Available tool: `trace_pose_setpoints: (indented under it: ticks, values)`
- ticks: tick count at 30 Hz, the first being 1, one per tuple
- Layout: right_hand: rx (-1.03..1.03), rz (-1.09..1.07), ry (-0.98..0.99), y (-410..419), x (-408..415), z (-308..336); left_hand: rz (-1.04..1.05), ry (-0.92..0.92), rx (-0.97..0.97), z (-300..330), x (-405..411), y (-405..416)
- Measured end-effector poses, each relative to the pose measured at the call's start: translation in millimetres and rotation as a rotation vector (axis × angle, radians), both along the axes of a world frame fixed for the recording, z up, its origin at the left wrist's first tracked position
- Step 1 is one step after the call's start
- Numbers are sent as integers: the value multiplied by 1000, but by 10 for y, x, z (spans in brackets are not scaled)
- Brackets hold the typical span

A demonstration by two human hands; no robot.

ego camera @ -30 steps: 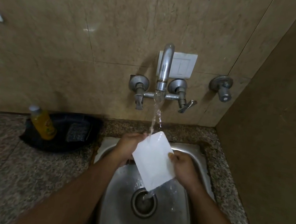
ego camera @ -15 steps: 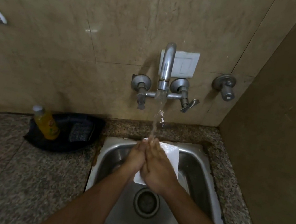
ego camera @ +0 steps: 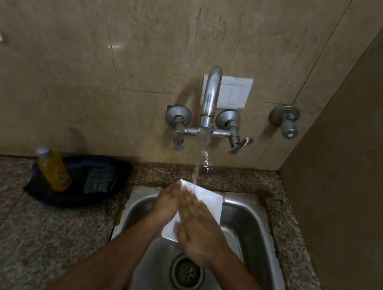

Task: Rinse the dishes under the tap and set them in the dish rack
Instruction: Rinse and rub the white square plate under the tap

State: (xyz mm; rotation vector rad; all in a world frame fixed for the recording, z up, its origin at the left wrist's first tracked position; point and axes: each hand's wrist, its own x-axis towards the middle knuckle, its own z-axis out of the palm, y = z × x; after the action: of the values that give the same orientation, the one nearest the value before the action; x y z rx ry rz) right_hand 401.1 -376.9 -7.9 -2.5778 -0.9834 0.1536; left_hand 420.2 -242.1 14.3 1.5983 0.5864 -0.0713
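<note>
I see a flat white rectangular plate (ego camera: 209, 203) over the steel sink (ego camera: 243, 223), long axis toward the tap (ego camera: 210, 98); left hand (ego camera: 166, 204) grips its edge, right hand (ego camera: 197, 232) lies flat, fingers straight.

Over a steel sink (ego camera: 244, 217), 2 hands working a white rectangular dish (ego camera: 209, 203) under the stream from a wall tap (ego camera: 211, 98). Left hand (ego camera: 166, 207) gripping the dish's left edge; right hand (ego camera: 197, 230) lying flat across its face, fingers straight. Water landing on the dish's upper left corner. On the speckled counter (ego camera: 23, 231) to the left, a yellow bottle (ego camera: 53, 170) resting against a dark tray (ego camera: 80, 180) holding a scrub pad (ego camera: 99, 179).
</note>
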Motion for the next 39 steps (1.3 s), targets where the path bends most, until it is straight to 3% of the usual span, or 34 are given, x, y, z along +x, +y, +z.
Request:
trace_pose_setpoints:
  ticks: [8,20,33,39]
  values:
    - [-11,27,-23,37,87,1,39,-1,38,-15,-36,18]
    - [-99,-144,-38,76,96,-108,112,-120,331,-31,-1,129]
    - [-87,-252,-167,293,177,-29,172,-240,419,-11,61,274]
    - [-121,-185,-166,230,55,-67,168,-228,449,-15,40,337]
